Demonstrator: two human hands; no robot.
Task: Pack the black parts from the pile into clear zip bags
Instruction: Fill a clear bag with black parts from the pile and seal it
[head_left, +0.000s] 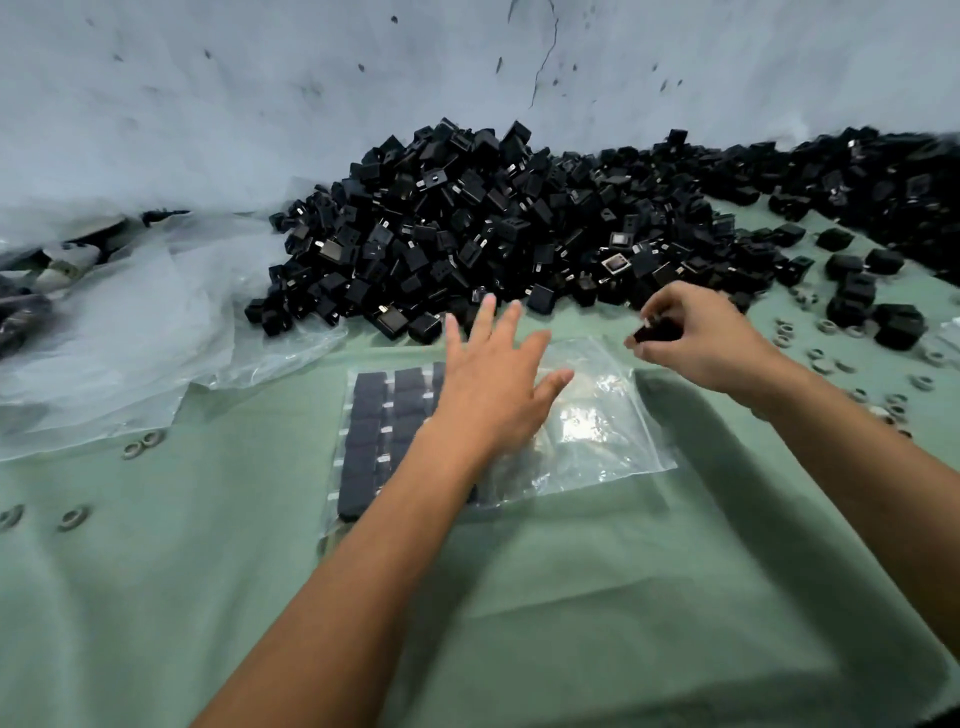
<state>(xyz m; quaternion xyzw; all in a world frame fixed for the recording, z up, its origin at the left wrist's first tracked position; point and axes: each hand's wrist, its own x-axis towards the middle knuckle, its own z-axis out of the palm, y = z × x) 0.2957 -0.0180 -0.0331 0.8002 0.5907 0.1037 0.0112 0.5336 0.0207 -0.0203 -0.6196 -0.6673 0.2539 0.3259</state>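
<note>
The right hand (696, 338) pinches one black part (655, 330) in its fingertips, just above the far right edge of the clear zip bag (597, 415), and the left hand (493, 379) is spread flat with straight fingers over the middle of that bag, holding nothing. The bag lies on the green surface (571, 597), its left side already filled with neat rows of parts, and the big pile (493, 223) sits just behind it. To do this well, I think the left hand should hold the bag down while the right slides the part in next to the rows.
</note>
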